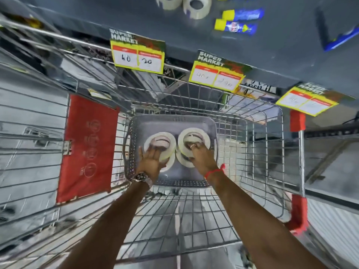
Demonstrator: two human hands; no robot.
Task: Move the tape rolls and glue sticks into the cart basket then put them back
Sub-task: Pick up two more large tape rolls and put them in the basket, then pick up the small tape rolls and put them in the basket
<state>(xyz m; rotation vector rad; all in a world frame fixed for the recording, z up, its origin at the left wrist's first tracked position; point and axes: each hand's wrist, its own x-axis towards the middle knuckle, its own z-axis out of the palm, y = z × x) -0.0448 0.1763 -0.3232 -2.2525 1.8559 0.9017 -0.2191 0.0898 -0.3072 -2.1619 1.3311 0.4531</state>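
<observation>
A grey perforated basket (134, 152) sits on the floor of the wire cart (252, 152). Inside it lie white tape rolls in two stacks. My left hand (151, 159) rests on the left tape stack (161, 137), fingers spread over its near edge. My right hand (201, 154) has its fingers in the core of the right tape stack (196, 133). On the dark shelf above lie two more tape rolls (196, 6) and blue glue sticks with yellow caps (236, 27).
A red child-seat flap (87, 148) hangs on the cart's left side. Yellow price tags (138, 55) stick out from the shelf edge over the cart's far rim. Red corner bumpers (297, 121) mark the cart's right side.
</observation>
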